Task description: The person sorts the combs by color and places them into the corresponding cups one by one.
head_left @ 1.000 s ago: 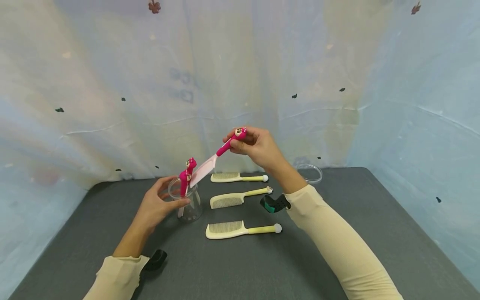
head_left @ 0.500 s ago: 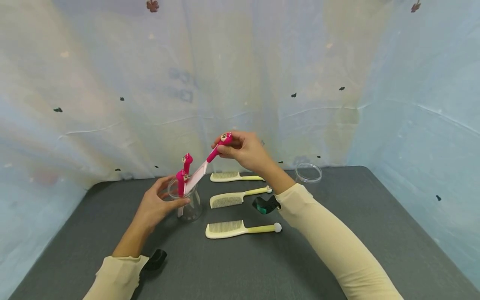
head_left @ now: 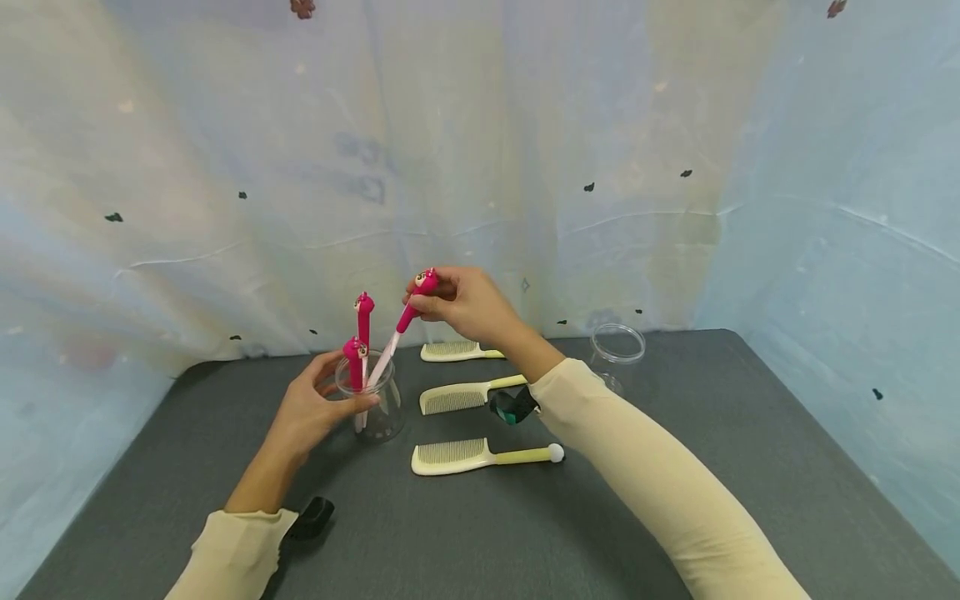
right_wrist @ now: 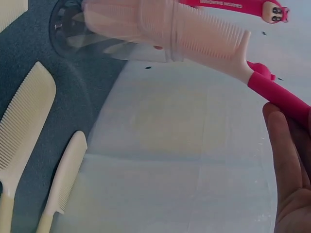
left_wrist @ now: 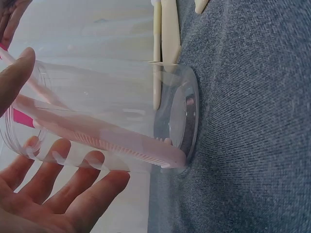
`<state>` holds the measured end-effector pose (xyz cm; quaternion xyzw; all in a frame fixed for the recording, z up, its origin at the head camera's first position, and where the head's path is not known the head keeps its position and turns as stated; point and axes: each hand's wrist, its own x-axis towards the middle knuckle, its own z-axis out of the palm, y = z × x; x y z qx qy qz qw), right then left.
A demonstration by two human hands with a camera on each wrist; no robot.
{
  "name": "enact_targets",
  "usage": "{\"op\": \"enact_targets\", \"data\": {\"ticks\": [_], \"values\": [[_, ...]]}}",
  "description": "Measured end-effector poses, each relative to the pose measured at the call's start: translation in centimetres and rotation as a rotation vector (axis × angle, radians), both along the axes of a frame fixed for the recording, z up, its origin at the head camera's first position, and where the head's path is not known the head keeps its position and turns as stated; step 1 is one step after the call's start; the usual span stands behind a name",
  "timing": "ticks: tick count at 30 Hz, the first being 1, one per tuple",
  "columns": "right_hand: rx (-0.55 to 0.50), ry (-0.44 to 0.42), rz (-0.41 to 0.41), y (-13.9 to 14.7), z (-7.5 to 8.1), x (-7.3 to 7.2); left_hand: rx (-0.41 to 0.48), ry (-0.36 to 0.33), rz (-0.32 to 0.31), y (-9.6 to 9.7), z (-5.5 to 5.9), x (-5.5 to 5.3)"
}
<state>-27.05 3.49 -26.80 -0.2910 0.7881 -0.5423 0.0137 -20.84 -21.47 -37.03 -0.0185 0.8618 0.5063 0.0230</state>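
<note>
My left hand [head_left: 311,410] grips a clear plastic jar [head_left: 387,427] around its upper part, thumb on the near side and fingers on the far side. Two combs with magenta handles lean inside it, a far one [head_left: 363,323] and a near one [head_left: 355,370], each topped by a small character head. My right hand [head_left: 471,305] pinches a third comb [head_left: 407,317] by the top of its magenta handle. This comb slants down to the left, and its pale pink toothed end [right_wrist: 211,34] is partly inside the jar's mouth; the handle stays above the rim.
Three cream combs with yellow handles lie to the jar's right: a front one [head_left: 452,455], a middle one [head_left: 453,400] and a back one [head_left: 448,352], the latter two partly behind my right arm. Another clear jar [head_left: 641,348] stands at the back right of the dark tabletop [head_left: 465,542].
My right hand has moved left and slightly down, bringing its comb into the jar's mouth and more upright. The far comb in the jar has shifted left and upward. My left hand stays put.
</note>
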Motion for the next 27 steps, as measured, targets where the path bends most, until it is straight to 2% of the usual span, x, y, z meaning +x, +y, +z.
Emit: {"op": "enact_targets", "data": {"ticks": [2,8,14,19,24,27], "values": [[0.039,0.018,0.004,-0.6,0.1,-0.1,0.005,0.003,0.002,-0.1,0.1,0.1],[0.114,0.046,0.093,-2.7,-0.2,-0.1,0.028,0.027,-0.006,-0.4,0.1,0.3],[0.193,0.1,0.045,-3.1,-2.1,0.2,0.048,0.051,-0.02,-0.4,-0.2,0.4],[0.122,0.05,0.019,-3.1,-3.5,0.4,0.068,0.067,-0.031,-0.3,-0.4,0.4],[0.057,-0.022,-0.019,-3.3,-4.0,0.7,0.073,0.076,-0.033,-0.5,-0.5,0.5],[0.056,-0.026,-0.044,-3.4,-4.4,0.9,0.068,0.079,-0.031,-0.7,-0.5,0.6]]}}
